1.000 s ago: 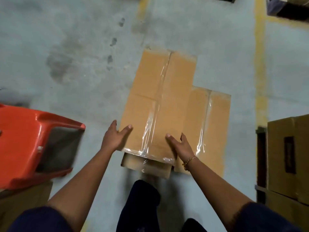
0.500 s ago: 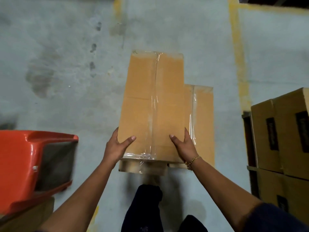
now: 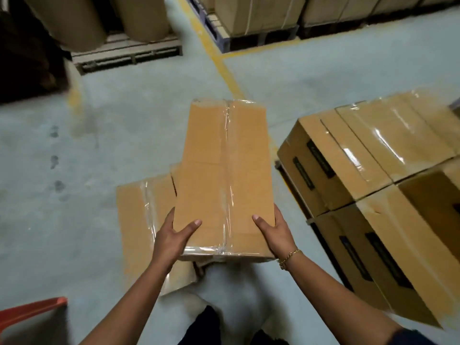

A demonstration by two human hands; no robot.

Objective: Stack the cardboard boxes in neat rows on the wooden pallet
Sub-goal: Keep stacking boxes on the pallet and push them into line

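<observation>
I hold a long taped cardboard box (image 3: 221, 170) in the air in front of me. My left hand (image 3: 174, 236) grips its near left corner and my right hand (image 3: 275, 231) grips its near right corner, thumbs on top. Below it, a second taped box (image 3: 142, 220) lies flat on the concrete floor. To the right, several cardboard boxes (image 3: 361, 165) with dark labels stand stacked in rows. The dark edge of their pallet (image 3: 288, 181) shows at floor level under them.
An orange plastic chair edge (image 3: 29, 311) sits at the lower left. At the back stand large brown paper rolls (image 3: 82, 21) on a wooden pallet (image 3: 129, 52) and more strapped cartons (image 3: 258, 16) on pallets. Yellow floor lines (image 3: 224, 68) run across the grey concrete.
Both hands have lifted the top box off the floor pile. The view has swung up and to the right, bringing the stacked boxes closer and the far pallets into sight.
</observation>
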